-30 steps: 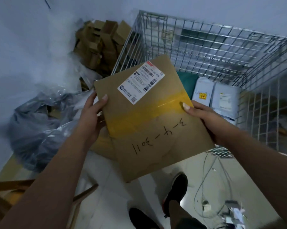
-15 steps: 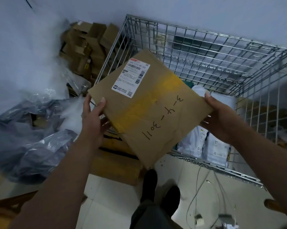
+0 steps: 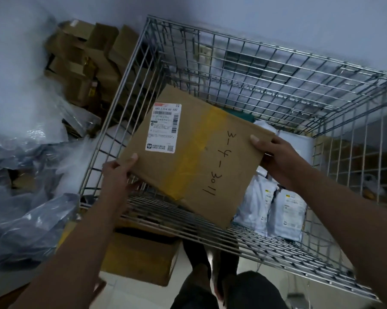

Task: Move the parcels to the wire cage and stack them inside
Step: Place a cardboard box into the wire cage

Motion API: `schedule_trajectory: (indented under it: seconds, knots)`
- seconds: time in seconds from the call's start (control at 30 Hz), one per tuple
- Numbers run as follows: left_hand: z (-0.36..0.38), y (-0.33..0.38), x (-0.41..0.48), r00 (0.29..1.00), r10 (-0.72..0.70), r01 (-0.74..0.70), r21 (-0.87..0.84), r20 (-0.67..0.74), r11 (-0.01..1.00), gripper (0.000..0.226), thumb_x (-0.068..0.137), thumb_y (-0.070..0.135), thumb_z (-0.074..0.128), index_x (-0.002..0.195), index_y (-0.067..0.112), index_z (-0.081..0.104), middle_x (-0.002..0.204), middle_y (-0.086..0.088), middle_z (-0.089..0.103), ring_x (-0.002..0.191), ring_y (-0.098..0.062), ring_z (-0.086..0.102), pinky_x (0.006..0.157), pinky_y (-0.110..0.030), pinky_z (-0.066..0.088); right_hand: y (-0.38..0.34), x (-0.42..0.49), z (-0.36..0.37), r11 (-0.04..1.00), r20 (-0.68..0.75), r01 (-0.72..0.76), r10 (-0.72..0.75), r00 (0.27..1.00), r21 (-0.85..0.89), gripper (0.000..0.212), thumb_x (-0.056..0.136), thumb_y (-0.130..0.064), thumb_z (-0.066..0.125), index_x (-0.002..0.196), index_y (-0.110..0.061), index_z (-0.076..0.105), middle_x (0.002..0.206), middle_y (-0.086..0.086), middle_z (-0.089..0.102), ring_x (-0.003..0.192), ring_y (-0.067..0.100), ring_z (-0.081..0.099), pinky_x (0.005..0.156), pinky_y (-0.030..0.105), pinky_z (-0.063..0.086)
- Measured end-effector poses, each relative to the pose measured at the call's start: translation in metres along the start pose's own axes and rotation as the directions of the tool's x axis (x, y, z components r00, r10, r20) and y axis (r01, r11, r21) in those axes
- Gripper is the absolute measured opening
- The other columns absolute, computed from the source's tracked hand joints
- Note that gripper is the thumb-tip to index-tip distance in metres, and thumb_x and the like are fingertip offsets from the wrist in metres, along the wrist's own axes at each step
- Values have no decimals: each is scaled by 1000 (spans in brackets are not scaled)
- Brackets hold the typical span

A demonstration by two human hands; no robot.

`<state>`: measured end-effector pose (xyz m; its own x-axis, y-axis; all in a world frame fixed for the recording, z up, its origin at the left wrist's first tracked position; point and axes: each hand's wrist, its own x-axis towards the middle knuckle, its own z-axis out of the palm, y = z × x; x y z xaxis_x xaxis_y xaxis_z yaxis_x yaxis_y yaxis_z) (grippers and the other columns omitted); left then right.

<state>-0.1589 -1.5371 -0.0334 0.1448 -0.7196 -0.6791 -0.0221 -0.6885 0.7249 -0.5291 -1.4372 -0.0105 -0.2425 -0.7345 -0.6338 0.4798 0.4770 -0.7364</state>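
Flat brown parcel (image 3: 194,157) is held in both hands over the open top of the wire cage (image 3: 277,70), above its near-left part. It is tilted, with one corner pointing down toward the cage's front wall. Whether that corner is past the rim cannot be told.

Left hand (image 3: 116,177): grip closed on the parcel's left corner, thumb on the top face, fingers hidden underneath. Right hand (image 3: 275,157): grip closed on the right corner in the same way, thumb on top.

The top face of the parcel carries a white label (image 3: 164,128) with barcodes, a band of yellow tape (image 3: 199,148) across the middle, and handwriting that reads roughly "3-4-3011".

Inside the cage, white mailer bags (image 3: 286,210) stand side by side against the right wall, below the right hand. A green packet (image 3: 246,115) shows just past the parcel's far edge.

Outside the cage, to its left, are grey plastic bags (image 3: 21,219) in a heap. Cardboard boxes (image 3: 81,59) are piled at the far-left corner against the wall. A brown box (image 3: 141,257) sits on the floor (image 3: 125,291) just beside the cage's front wall. The person's dark shoes show at the bottom, close to the cage.
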Motion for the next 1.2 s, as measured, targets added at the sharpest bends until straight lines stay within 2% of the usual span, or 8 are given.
schedule_trajectory:
  seconds: [0.2, 0.33, 0.47, 0.67, 0.83, 0.9, 1.1, 1.2]
  knots:
    - [7, 8, 30, 989, 120, -142, 324, 87, 935, 50, 97, 43, 71, 142, 41, 50, 134, 0, 55, 115, -23, 62, 85, -39, 56, -8, 45, 1, 999, 11, -33, 33, 999, 4, 66, 78, -25, 85, 137, -10, 62, 125, 10, 75, 111, 28, 75, 86, 33, 62]
    - [13, 1, 43, 995, 85, -100, 441, 54, 892, 65, 96, 49, 69, 154, 31, 45, 149, -4, 54, 128, -32, 59, 106, -53, 51, -1, 68, 7, 998, -50, -54, 55, 997, 25, 78, 79, -22, 88, 143, -8, 46, 134, 13, 67, 112, 27, 74, 95, 40, 62]
    - [15, -10, 58, 999, 39, -43, 530, 18, 847, 66, 98, 45, 68, 154, 20, 45, 154, -12, 50, 131, -35, 56, 110, -56, 48, 13, 86, 11, 996, -73, -89, 90, 993, 15, 88, 73, -28, 94, 139, -13, 37, 135, 13, 62, 111, 25, 74, 93, 39, 63]
    - [12, -22, 84, 999, 38, -13, 687, -22, 726, 71, 97, 53, 65, 154, 19, 44, 154, -12, 50, 133, -33, 53, 100, -43, 43, 45, 113, 15, 989, -88, -139, 135, 987, -43, 76, 79, -35, 91, 133, -14, 42, 133, 11, 63, 110, 22, 74, 90, 36, 63]
    - [7, -22, 98, 995, 13, -77, 713, 95, 697, 87, 68, 89, 67, 143, 54, 41, 123, 1, 59, 106, -23, 61, 88, -42, 52, 65, 141, 19, 981, -116, -183, 176, 977, -55, 73, 82, -36, 89, 137, -14, 46, 134, 11, 64, 114, 26, 71, 99, 43, 61]
    - [8, -24, 104, 993, -1, -86, 751, 114, 654, 95, 61, 93, 66, 144, 53, 41, 123, 5, 59, 105, -23, 61, 88, -43, 54, 70, 152, 21, 981, -128, -187, 179, 975, -50, 71, 83, -34, 88, 138, -13, 47, 134, 11, 65, 115, 26, 71, 99, 42, 60]
    - [19, -42, 134, 995, -26, -68, 813, 101, 578, 80, 83, 57, 80, 148, 28, 42, 144, -13, 59, 121, -37, 62, 99, -57, 55, 94, 179, 23, 970, -136, -220, 204, 969, -108, 70, 88, -33, 83, 146, -15, 49, 135, 4, 63, 119, 22, 67, 103, 43, 58]
    - [24, -50, 145, 994, -56, -44, 829, 91, 557, 77, 88, 50, 78, 149, 20, 40, 146, -15, 58, 126, -40, 60, 102, -55, 53, 104, 187, 24, 954, -131, -248, 228, 965, -170, 65, 90, -39, 80, 146, -22, 51, 128, -5, 65, 115, 17, 66, 83, 38, 60]
